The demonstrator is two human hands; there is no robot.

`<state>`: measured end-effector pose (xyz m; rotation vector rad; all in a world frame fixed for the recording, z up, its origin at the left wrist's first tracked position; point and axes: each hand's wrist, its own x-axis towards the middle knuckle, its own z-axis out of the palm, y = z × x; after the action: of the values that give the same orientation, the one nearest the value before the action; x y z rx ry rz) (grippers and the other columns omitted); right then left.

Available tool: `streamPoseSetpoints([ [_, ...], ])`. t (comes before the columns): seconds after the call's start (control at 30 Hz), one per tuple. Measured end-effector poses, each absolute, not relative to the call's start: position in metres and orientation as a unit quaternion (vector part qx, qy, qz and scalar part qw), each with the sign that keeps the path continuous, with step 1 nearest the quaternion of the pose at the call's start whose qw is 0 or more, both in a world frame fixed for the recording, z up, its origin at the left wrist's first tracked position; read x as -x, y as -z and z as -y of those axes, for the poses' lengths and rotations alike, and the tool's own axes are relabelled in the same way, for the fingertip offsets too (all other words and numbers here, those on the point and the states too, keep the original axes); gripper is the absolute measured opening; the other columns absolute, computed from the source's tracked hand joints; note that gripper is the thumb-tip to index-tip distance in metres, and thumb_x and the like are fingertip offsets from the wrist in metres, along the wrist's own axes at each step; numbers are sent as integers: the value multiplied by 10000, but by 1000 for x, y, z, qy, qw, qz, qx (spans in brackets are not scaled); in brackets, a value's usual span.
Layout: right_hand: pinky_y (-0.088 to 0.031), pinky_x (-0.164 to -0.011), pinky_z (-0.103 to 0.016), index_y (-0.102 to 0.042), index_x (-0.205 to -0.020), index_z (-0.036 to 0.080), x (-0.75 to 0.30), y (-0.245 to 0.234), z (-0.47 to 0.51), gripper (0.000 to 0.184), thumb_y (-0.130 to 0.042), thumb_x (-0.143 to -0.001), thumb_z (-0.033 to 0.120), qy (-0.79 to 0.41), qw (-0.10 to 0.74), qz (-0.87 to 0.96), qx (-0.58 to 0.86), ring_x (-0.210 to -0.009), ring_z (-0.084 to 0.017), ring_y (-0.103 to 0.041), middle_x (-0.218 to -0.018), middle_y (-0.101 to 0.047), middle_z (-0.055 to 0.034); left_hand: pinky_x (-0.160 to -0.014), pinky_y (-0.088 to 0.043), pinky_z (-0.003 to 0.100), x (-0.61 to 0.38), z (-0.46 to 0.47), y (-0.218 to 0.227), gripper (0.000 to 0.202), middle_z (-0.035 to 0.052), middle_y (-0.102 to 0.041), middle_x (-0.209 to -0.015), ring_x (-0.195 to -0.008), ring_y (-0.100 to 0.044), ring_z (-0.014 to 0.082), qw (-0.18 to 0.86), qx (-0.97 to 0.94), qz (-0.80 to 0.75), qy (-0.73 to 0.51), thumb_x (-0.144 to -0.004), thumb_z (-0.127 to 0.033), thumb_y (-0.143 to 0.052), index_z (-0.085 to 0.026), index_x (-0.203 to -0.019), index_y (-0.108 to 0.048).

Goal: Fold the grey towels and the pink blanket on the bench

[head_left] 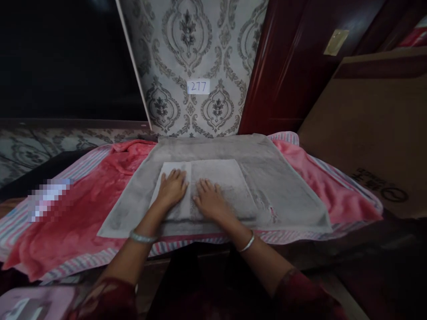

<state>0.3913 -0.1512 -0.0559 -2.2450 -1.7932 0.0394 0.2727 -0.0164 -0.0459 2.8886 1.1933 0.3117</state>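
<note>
A light grey folded towel (222, 171) lies in the middle of a larger grey towel (287, 191) spread flat. My left hand (172, 187) rests flat on the folded towel's left part, fingers spread and pointing away from me. Right of a crease in that towel, my right hand (211, 200) presses palm down, its fingers also apart. Neither hand grips anything. Under the larger towel is a pink and red blanket (76, 218) with a striped edge, showing at both sides.
A dark screen (63, 62) stands at the back left. Patterned wallpaper (196, 40) carries a paper label (198, 86) reading 277. On the right are a dark red door frame (280, 66) and a large cardboard box (373, 129). A pink object (50, 298) sits at the lower left.
</note>
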Motion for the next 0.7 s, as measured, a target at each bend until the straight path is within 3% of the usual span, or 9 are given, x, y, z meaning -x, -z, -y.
streamPoseSetpoints([
  [0.17, -154, -1224, -508, -321, -1571, 150, -389, 63, 156, 623, -335, -1030, 460, -20, 130, 623, 771, -1530, -265, -168, -1648, -231, -98, -1204, -204, 609, -256, 33, 61, 583, 113, -265, -1647, -1526, -221, 318, -5, -912, -404, -69, -993, -403, -317, -228, -1547, -362],
  [0.4, -169, -1209, -500, -316, -1573, 151, -458, 67, 205, 647, -315, -1031, 502, -10, 101, 510, 854, -1530, -284, -155, -1654, -222, -91, -1210, -197, 601, -260, 33, 57, 583, 110, -254, -1651, -1528, -217, 309, 5, -911, -407, -68, -1001, -417, -298, -229, -1549, -356],
  [0.53, -256, -1175, -484, -274, -1587, 161, -477, 80, 227, 633, -320, -1028, 454, -9, 108, 453, 885, -1500, -274, -251, -1666, -181, -99, -1218, -179, 589, -259, 35, 57, 581, 110, -251, -1652, -1533, -206, 298, 6, -910, -410, -68, -1003, -408, -296, -221, -1550, -354],
  [0.7, -280, -1165, -464, -306, -1573, 137, -477, 91, 227, 620, -329, -1020, 415, 20, 123, 449, 885, -1477, -267, -305, -1659, -192, -139, -1210, -195, 601, -257, 36, 59, 576, 111, -265, -1647, -1527, -222, 307, 10, -911, -404, -80, -1000, -405, -309, -224, -1542, -370],
])
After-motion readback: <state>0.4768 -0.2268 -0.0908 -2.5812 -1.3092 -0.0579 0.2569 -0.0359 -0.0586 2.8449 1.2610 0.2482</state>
